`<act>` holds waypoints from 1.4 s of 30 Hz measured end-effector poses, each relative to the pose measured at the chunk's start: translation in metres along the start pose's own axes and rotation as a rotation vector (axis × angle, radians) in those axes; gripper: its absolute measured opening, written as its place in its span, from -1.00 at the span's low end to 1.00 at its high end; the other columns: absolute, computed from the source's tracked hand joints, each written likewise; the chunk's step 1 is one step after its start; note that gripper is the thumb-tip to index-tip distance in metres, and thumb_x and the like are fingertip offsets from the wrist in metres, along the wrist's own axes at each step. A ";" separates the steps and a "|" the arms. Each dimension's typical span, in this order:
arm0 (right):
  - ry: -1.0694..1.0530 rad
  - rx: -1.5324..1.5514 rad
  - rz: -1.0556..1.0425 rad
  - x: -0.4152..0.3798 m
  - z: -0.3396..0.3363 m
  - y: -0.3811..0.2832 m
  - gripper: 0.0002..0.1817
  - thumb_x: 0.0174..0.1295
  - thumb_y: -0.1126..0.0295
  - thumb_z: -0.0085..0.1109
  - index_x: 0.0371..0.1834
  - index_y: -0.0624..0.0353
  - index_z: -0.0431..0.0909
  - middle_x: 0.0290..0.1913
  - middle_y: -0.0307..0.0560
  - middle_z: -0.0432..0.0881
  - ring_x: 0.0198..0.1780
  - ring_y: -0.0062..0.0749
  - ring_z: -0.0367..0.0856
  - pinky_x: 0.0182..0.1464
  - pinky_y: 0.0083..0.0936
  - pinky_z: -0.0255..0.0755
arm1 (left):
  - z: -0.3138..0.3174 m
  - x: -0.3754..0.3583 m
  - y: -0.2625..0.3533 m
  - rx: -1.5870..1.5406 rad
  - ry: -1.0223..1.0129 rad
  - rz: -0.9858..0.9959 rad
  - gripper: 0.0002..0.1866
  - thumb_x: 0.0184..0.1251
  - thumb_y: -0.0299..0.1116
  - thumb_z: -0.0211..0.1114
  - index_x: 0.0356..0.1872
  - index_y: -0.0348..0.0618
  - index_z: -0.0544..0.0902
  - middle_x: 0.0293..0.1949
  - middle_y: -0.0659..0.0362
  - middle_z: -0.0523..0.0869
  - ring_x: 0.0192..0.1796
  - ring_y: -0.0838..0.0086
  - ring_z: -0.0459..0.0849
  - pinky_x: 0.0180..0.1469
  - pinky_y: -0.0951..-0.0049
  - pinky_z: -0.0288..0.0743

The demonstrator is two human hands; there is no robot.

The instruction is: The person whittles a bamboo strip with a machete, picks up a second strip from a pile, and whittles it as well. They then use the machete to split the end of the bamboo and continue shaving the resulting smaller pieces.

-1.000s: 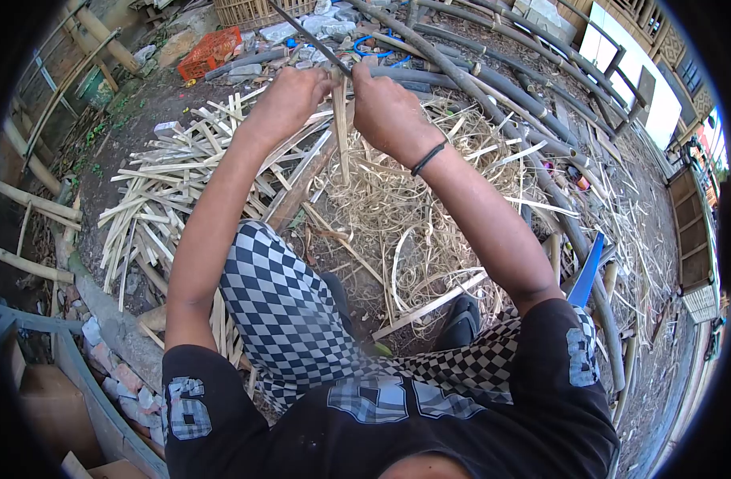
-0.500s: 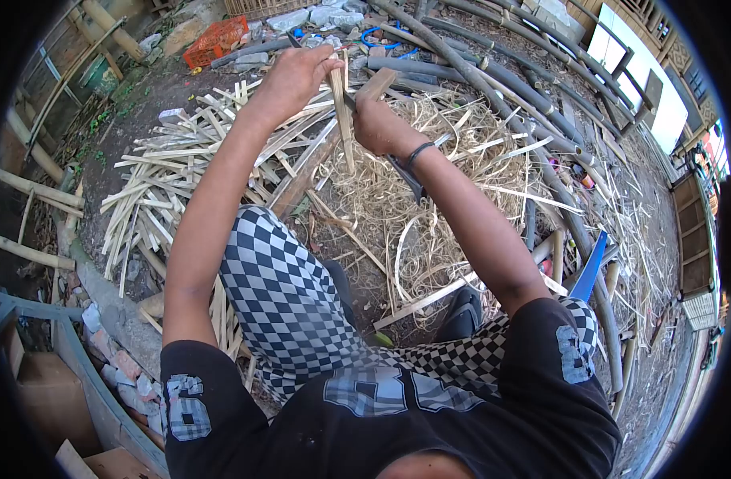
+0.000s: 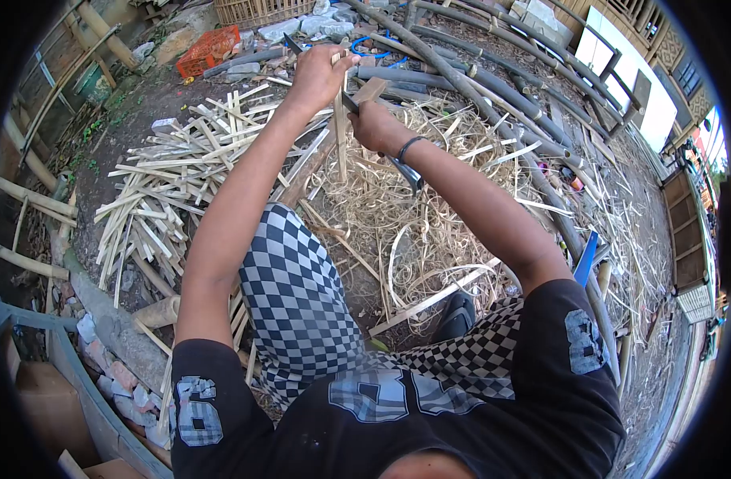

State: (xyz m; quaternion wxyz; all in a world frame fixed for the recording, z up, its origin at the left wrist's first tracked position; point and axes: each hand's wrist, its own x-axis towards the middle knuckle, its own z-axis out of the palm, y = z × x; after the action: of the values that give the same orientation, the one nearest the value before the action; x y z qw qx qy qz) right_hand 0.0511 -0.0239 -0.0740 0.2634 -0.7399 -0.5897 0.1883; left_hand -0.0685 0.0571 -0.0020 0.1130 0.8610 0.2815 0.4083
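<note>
My left hand [image 3: 319, 76] is closed round the upper end of a pale bamboo strip [image 3: 340, 144], which hangs down almost upright. To its right, my right hand [image 3: 375, 126] grips a knife; its dark blade [image 3: 350, 103] lies against the strip, and a long dark part [image 3: 410, 174] shows below my wrist. A flat piece of wood [image 3: 371, 89] sticks up just above my right hand. Curly shavings [image 3: 429, 199] cover the ground below, and a heap of cut strips [image 3: 174, 172] lies to the left.
Long poles [image 3: 493, 96] lie across the back and right. A blue saw [image 3: 586, 259] stands near my right elbow. An orange crate [image 3: 209, 50] and a woven basket [image 3: 261, 9] are at the back left. A cardboard box [image 3: 54, 403] is at the lower left.
My left hand and the strip have shifted slightly, the hand to the right. The view has turned a little. Both hands keep their hold.
</note>
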 end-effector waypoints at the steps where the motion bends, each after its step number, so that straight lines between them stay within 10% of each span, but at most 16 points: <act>1: 0.054 -0.063 -0.065 0.001 0.001 0.004 -0.66 0.43 0.30 0.05 -0.12 0.47 0.55 -0.24 0.47 0.69 -0.12 0.36 0.70 -0.03 0.06 0.57 | -0.003 0.002 0.001 -0.019 -0.029 -0.027 -0.44 0.33 0.10 0.35 -0.07 -0.29 0.76 -0.06 -0.23 0.74 0.08 -0.07 0.69 0.18 0.07 0.50; 12: 0.080 -0.368 -0.278 0.012 -0.018 0.009 -0.76 0.37 0.44 0.01 0.00 0.38 0.39 -0.18 0.39 0.71 -0.17 0.20 0.76 -0.15 0.00 0.61 | 0.014 0.009 -0.017 -0.066 0.024 0.046 -0.61 0.43 -0.05 0.28 -0.12 -0.20 0.79 -0.16 -0.14 0.78 -0.06 -0.03 0.75 0.10 0.07 0.56; 17: -0.170 0.006 -0.136 0.004 -0.036 -0.011 -0.68 0.49 0.25 -0.01 0.01 0.36 0.40 -0.24 0.34 0.69 -0.17 0.30 0.69 -0.09 0.09 0.54 | 0.020 0.015 -0.030 -0.126 0.043 0.111 -0.61 0.42 -0.02 0.28 -0.20 -0.17 0.80 -0.25 -0.11 0.78 -0.12 -0.03 0.74 0.03 0.05 0.55; 20: -0.082 0.143 -0.181 0.012 -0.021 -0.008 -0.69 0.50 0.27 -0.03 -0.04 0.39 0.39 -0.28 0.37 0.67 -0.25 0.40 0.65 -0.18 0.13 0.53 | 0.017 0.013 -0.028 -0.050 -0.015 0.118 -0.59 0.41 0.00 0.28 -0.09 -0.16 0.79 -0.19 -0.08 0.79 -0.07 0.00 0.75 0.04 0.15 0.56; 22: 0.425 0.056 -0.552 0.022 -0.001 -0.001 -0.74 0.51 0.31 -0.06 -0.05 0.36 0.36 -0.33 0.42 0.64 -0.35 0.47 0.59 -0.28 0.18 0.49 | 0.016 0.011 -0.026 -0.064 0.031 0.149 -0.60 0.42 0.01 0.27 -0.12 -0.14 0.80 -0.24 -0.07 0.79 -0.11 0.02 0.76 0.02 0.15 0.56; 26: 0.084 -0.064 -0.086 -0.003 0.115 0.068 -0.78 0.48 0.38 -0.17 0.05 0.29 0.24 -0.33 0.59 0.61 -0.23 0.58 0.60 -0.12 0.30 0.48 | 0.016 0.008 -0.033 -0.133 0.038 0.132 -0.59 0.43 0.05 0.26 -0.15 -0.09 0.81 -0.27 -0.02 0.80 -0.15 0.09 0.77 -0.01 0.20 0.56; 30: 0.000 -0.038 -0.044 -0.006 0.146 0.101 -0.75 0.49 0.37 -0.18 0.11 0.25 0.20 -0.30 0.59 0.63 -0.20 0.57 0.63 -0.09 0.30 0.49 | 0.025 0.010 -0.037 -0.103 0.050 0.252 -0.59 0.44 0.10 0.23 -0.15 -0.01 0.82 -0.33 0.02 0.80 -0.27 0.18 0.77 -0.11 0.29 0.57; 38: -0.412 0.606 0.199 0.008 0.131 0.112 -0.63 0.53 0.11 -0.03 -0.17 0.27 0.47 -0.57 -0.11 0.56 -0.60 -0.46 0.55 -0.47 -0.32 0.48 | 0.016 0.007 -0.040 -0.337 -0.097 -0.093 -0.62 0.51 0.00 0.21 -0.10 -0.08 0.80 -0.57 0.25 0.69 -0.46 0.58 0.67 -0.27 0.47 0.54; 42: -0.159 0.056 0.152 0.012 0.145 0.103 -0.55 0.48 0.15 0.02 -0.18 0.42 0.64 -0.37 0.33 0.72 -0.35 0.11 0.77 -0.21 -0.12 0.65 | 0.015 0.008 -0.022 -0.273 -0.140 -0.065 -0.63 0.52 -0.04 0.22 -0.16 -0.14 0.77 -0.62 0.28 0.64 -0.50 0.60 0.67 -0.34 0.47 0.55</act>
State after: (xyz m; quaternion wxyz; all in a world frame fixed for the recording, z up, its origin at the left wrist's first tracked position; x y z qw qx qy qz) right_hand 0.0483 -0.0054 -0.2510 0.2213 -0.7577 -0.5453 0.2821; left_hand -0.0617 0.0799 -0.0157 0.2616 0.8542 0.2426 0.3781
